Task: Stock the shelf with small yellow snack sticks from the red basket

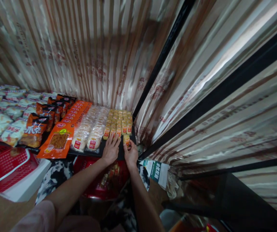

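Rows of small yellow snack packets [119, 120] lie on a black shelf [97, 154] in front of me. My left hand [110, 150] rests flat on the shelf's front edge, fingers spread, just below the front row of packets. My right hand [130, 154] is beside it and pinches one small yellow packet [126, 140] at the front right of the rows. To the left of these lie clear packs of pale round cakes [90, 129] and flat orange snack bags [67, 129].
More bagged snacks [13, 112] cover the shelf at the left. A red plastic basket [3, 164] sits at lower left and another red basket [99, 183] below my arms. A striped plastic curtain [92, 51] hangs behind. Black frame bars [162, 58] rise at the right.
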A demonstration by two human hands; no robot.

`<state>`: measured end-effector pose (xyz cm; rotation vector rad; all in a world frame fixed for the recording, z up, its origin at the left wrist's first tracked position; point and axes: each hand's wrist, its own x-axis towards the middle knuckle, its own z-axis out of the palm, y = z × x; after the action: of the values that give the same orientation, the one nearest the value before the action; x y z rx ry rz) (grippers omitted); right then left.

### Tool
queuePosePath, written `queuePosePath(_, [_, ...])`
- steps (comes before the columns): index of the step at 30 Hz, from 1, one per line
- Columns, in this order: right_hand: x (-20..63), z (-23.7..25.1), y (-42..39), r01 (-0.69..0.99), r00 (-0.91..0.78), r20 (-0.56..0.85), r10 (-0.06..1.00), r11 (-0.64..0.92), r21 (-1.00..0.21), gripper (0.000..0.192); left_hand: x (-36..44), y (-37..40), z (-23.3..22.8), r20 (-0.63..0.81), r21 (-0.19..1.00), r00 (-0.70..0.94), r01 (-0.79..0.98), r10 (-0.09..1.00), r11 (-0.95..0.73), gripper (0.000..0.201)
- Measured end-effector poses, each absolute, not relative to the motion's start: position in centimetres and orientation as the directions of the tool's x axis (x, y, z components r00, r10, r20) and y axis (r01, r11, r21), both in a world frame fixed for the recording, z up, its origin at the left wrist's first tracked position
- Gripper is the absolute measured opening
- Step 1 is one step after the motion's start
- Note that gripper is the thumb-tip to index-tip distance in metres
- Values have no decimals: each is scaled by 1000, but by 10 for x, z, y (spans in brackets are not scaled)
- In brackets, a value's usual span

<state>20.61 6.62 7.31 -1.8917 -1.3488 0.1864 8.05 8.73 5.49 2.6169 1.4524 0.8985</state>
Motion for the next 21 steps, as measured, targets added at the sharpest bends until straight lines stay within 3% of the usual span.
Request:
queuePosePath(5, [210,65,90,705,467,276,840,-165,-690,44,85,92,51,456,202,418,811,786,-549,50])
queuePosePath(13, [208,58,117,715,473,324,819,-142,-685,38,87,94,48,414,226,400,825,818,-518,48])
queuePosePath(21, [203,49,128,555,442,274,854,-20,-831,39,88,94,51,389,237,396,829,832,-506,50])
